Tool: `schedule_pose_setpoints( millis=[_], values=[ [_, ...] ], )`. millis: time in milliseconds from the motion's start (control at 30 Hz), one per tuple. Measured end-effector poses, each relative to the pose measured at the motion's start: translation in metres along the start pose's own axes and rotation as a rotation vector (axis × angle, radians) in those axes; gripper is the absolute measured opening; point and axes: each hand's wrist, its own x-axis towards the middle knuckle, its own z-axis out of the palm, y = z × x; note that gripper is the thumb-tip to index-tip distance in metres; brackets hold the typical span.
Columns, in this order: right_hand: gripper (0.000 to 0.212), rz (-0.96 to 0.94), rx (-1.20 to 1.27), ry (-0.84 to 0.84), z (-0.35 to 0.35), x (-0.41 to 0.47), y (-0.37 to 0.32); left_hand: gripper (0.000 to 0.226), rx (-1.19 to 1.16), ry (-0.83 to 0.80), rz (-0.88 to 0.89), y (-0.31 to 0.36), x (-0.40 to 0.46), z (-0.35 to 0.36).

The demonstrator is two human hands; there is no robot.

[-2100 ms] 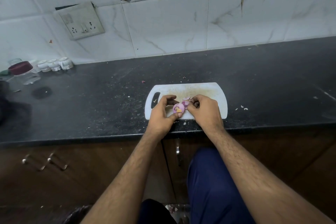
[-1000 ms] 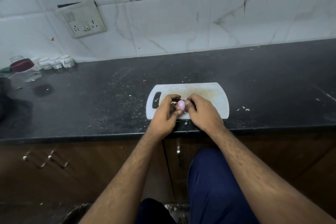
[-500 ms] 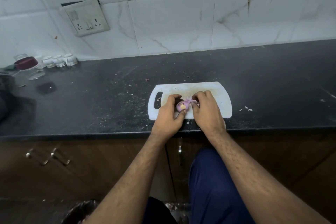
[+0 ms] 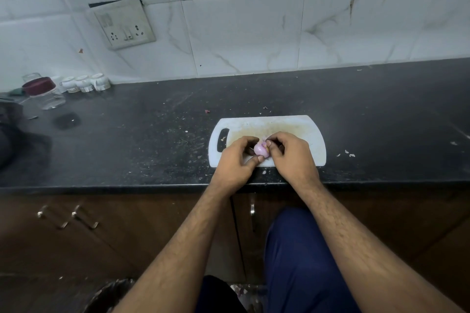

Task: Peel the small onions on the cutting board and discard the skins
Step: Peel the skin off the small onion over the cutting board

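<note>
Above white cutting board [image 4: 300, 126], small onion [image 4: 260, 149] pinched between left hand [image 4: 235, 160] and right hand [image 4: 292, 156].

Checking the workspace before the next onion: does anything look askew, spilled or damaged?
Yes. The wall socket plate hangs crooked, with a dark gap behind its top edge. Skin scraps lie on the counter right of the cutting board, and a dark smudge sits near the jars.

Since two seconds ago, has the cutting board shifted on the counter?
No. The cutting board still lies with its near edge just short of the counter's front edge; only the camera view has drifted.
</note>
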Motion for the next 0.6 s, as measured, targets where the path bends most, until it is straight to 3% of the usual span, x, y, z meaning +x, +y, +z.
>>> schedule_pose_setpoints(
  millis=[233,600],
  values=[
    [0.005,0.04,0.035,-0.025,-0.0022,0.0003,0.0,0.038,0.018,0.002,0.024,-0.001,0.0016,0.0018],
    [0.011,0.008,0.122,-0.099,-0.0079,0.0013,-0.0002,0.023,0.018,0.009,0.013,-0.0025,0.0001,0.003]
  ],
)
